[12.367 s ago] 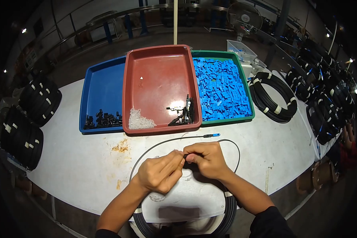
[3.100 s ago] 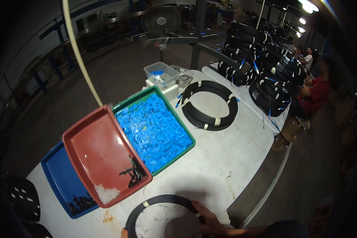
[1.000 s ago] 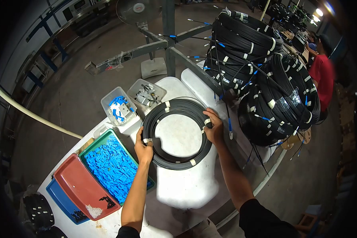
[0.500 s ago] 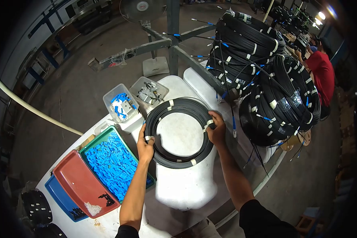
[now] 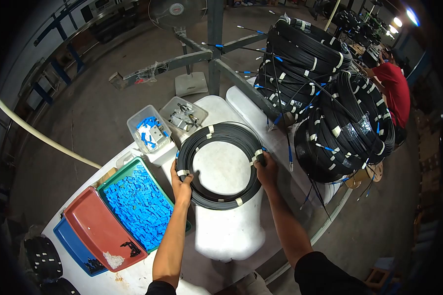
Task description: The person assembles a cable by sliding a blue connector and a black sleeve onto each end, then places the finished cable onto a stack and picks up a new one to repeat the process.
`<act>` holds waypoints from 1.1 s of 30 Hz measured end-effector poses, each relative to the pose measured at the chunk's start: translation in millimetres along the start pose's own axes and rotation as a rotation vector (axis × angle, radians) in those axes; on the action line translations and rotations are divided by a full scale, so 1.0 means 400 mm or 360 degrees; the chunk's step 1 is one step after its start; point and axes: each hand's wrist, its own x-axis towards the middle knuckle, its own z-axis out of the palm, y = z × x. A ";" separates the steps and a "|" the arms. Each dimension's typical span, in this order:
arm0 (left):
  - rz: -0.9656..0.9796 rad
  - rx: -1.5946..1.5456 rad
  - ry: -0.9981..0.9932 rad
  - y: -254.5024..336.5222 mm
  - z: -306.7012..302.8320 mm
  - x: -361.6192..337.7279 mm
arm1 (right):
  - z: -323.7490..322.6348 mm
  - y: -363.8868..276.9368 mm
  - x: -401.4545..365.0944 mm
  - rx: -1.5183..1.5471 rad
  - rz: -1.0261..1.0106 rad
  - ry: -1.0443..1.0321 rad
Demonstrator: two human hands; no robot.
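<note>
A round coil of black cable (image 5: pixel 216 200), bound with several white tape bands, is held over the white table in front of me. My left hand (image 5: pixel 182 186) grips its left side, thumb on top near a white band and fingers around the outer edge. On the opposite side my right hand (image 5: pixel 267 172) is closed on the coil beside another white band. Small blue cable ends show near both hands. The coil's underside is hidden.
Left of the coil stand a green tray (image 5: pixel 168 195) of blue connector parts, a red tray (image 5: pixel 91 216) and a blue tray (image 5: pixel 66 241). Two clear boxes (image 5: pixel 131 123) sit behind. Stacked cable coils (image 5: pixel 305 54) rise at right, near a metal post (image 5: pixel 214 73). A person in red (image 5: pixel 396 91) works beyond.
My right hand has slid slightly down along the coil's right side, and its fingers have curled in. The coil stays in both hands with almost no shift.
</note>
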 end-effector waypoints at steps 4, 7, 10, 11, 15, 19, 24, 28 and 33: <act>-0.0022 -0.0011 -0.0022 0.010 -0.001 0.000 | -0.019 -0.030 0.004 -0.0127 -0.0019 -0.0054; -0.0085 0.0085 -0.0034 0.022 -0.006 -0.008 | -0.019 -0.016 0.008 0.0027 0.0052 -0.0140; -0.0029 0.0019 -0.0076 0.013 -0.009 -0.008 | -0.032 -0.005 0.015 0.0139 0.0171 -0.0310; -0.0084 -0.0161 -0.0084 0.009 -0.011 -0.007 | -0.030 -0.002 0.012 0.0137 0.0168 -0.0308; -0.0079 -0.0253 -0.0131 -0.024 -0.014 0.005 | -0.022 -0.010 -0.001 0.0082 0.0112 -0.0282; 0.0048 -0.0091 -0.0180 -0.064 -0.015 0.020 | -0.014 -0.002 -0.005 0.0263 0.0192 -0.0278; 0.0253 0.0106 -0.0181 -0.099 -0.018 0.031 | -0.010 0.055 0.015 0.0370 0.0181 -0.0365; 0.0486 0.0263 -0.0075 -0.074 -0.034 0.004 | -0.033 0.034 0.010 0.0372 0.0220 -0.0402; 0.0213 0.0136 -0.0160 -0.102 -0.150 -0.248 | -0.111 0.066 -0.131 0.0906 0.0532 -0.0196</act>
